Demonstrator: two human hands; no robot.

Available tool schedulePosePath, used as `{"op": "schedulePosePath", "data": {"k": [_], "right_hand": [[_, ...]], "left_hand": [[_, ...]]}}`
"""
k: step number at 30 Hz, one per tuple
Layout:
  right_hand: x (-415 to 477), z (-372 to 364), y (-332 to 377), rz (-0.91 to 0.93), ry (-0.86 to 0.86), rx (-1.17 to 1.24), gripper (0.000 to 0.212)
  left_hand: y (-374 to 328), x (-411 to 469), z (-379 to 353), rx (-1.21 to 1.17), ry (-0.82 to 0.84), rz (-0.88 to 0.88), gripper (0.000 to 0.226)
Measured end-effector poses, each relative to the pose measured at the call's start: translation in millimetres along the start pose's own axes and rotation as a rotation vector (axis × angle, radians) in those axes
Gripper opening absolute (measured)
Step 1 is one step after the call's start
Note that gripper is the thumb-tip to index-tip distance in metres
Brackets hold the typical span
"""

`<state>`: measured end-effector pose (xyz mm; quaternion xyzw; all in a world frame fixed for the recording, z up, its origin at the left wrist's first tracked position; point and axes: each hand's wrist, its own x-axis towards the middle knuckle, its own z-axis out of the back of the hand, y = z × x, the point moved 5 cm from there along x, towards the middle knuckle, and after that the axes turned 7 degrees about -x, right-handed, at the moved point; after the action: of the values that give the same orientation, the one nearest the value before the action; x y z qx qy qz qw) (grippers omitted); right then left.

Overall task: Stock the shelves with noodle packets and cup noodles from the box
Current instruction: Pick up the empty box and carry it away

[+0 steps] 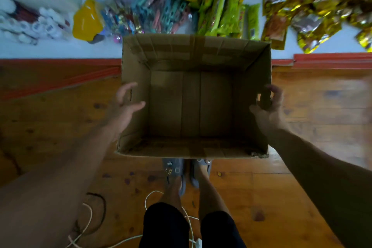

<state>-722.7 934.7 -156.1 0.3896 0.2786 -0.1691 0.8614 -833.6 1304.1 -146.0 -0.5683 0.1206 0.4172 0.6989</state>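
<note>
An open brown cardboard box [193, 54] is in the middle of the view, above the wooden floor, and nothing shows inside it. My left hand [125, 102] is at the box's left wall with fingers spread and relaxed, the thumb over the rim. My right hand [268, 100] grips the right wall, fingers curled round its rim by a handle cut-out. Green and yellow noodle packets [223, 10] and gold packets [302, 6] lie on the pale shelf [60, 50] beyond the box.
The shelf has a red front edge [332, 59]. On its left lie a yellow bag [86, 20], white round items [30, 26] and hanging toys. My feet in grey slippers [175, 169] stand below the box. White cables [88, 219] trail on the floor.
</note>
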Motion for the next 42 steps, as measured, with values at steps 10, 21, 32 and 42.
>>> {"op": "schedulePosePath", "data": {"k": [10,21,32,42], "right_hand": [[-118,137,5,-0.172,-0.165,0.004,0.047],[-336,294,-9,-0.300,-0.480,0.226,0.046],[-452,409,-140,-0.415,-0.737,0.436,0.051],[-468,538,-262,-0.444,-0.770,0.614,0.049]], "left_hand": [[-126,-108,-42,0.079,0.139,-0.033,0.046],[-264,-261,-116,0.349,0.487,-0.340,0.049],[-317,-408,-298,0.522,0.726,-0.536,0.040],[-339,-514,-468,0.590,0.791,-0.592,0.036]]}}
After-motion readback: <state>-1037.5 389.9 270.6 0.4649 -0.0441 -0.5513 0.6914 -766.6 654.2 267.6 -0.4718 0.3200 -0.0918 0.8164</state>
